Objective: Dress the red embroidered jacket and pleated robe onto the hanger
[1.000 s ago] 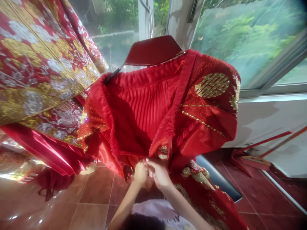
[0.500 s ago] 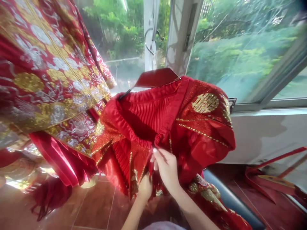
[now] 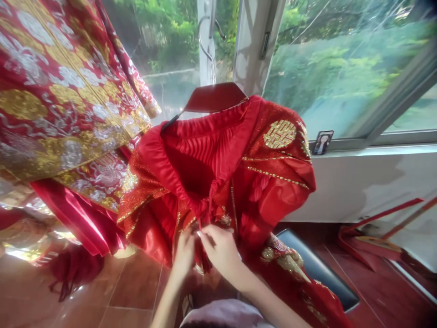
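Note:
A red garment (image 3: 273, 196) with gold trim and a gold round emblem hangs on a dark red hanger (image 3: 215, 98) in front of me. Its gathered neckline gapes at the top. A thin red cord (image 3: 210, 200) comes from the front of that neckline, drawn down to my fingers. My right hand (image 3: 220, 246) pinches the cord just below the neckline. Close against it on the left, my left hand (image 3: 184, 250) has curled fingers, slightly blurred; what they grip is hidden. Below the hands hangs more red cloth, partly covered by them.
A red, gold and silver embroidered robe (image 3: 78, 105) hangs at left. Behind stand windows (image 3: 327, 82), with a phone (image 3: 322, 142) propped on the sill. A black padded bench (image 3: 317, 269) and a red dustpan (image 3: 362, 246) are at right on the tiled floor (image 3: 133, 282).
My right hand has moved down and left from the neckline, drawing the cord taut. My left hand has risen from beneath the cloth beside it. The view has shifted slightly; the phone now shows clearly.

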Motion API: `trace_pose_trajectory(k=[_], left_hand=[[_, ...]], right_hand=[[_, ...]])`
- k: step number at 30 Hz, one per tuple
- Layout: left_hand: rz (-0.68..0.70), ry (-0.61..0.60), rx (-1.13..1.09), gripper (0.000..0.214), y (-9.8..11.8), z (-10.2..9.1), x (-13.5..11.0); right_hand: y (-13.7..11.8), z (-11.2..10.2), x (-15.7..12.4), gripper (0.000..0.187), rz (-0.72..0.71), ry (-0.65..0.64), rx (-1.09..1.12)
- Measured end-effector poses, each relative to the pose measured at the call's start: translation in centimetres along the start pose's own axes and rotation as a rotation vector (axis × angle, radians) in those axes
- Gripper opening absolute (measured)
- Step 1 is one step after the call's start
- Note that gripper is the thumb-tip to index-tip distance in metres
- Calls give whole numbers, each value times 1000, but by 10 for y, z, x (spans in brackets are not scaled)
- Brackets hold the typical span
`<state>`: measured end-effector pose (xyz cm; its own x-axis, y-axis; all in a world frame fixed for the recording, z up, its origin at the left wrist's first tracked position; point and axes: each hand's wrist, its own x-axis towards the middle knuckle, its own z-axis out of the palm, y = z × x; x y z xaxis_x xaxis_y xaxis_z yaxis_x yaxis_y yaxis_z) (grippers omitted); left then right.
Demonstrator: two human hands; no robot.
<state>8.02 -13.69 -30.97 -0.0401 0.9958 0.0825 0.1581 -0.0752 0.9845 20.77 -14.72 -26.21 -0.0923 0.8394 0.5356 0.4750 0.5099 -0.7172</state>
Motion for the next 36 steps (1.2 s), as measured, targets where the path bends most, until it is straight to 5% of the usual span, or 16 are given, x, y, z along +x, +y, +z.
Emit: trace_pose_trajectory(k=[3,5,8,11,16,21,24,28,32,36], left_hand=[[105,25,-77,32,53,6,1],[185,17,-42,31,70,12,6],[244,89,-1,35,67,13,14],[189,131,1,36,50,3,16],[125,141,-9,40,37,-21,18],[179,262,36,41,45,-52,46],[220,354,55,41,55,-57,52],[221,468,30,46,64,-29,19],[86,275,-128,47,57,18,-25],[5,134,-259,48,49,39,-35]], right_hand=[[-2,-8,2,23,20,-80,-27],[-4,-24,16,23,16,-135,-5],[-3,-39,48,16,31,63,-36],[3,-32,77,24,59,235,-239],[8,-25,67,36,-37,94,-186],[-8,-51,22,43,184,-230,291],[-16,-46,11,41,266,-292,433],[-6,-24,10,40,363,-261,566],[4,-15,13,40,349,-145,515],[-9,-18,21,29,326,-188,607]])
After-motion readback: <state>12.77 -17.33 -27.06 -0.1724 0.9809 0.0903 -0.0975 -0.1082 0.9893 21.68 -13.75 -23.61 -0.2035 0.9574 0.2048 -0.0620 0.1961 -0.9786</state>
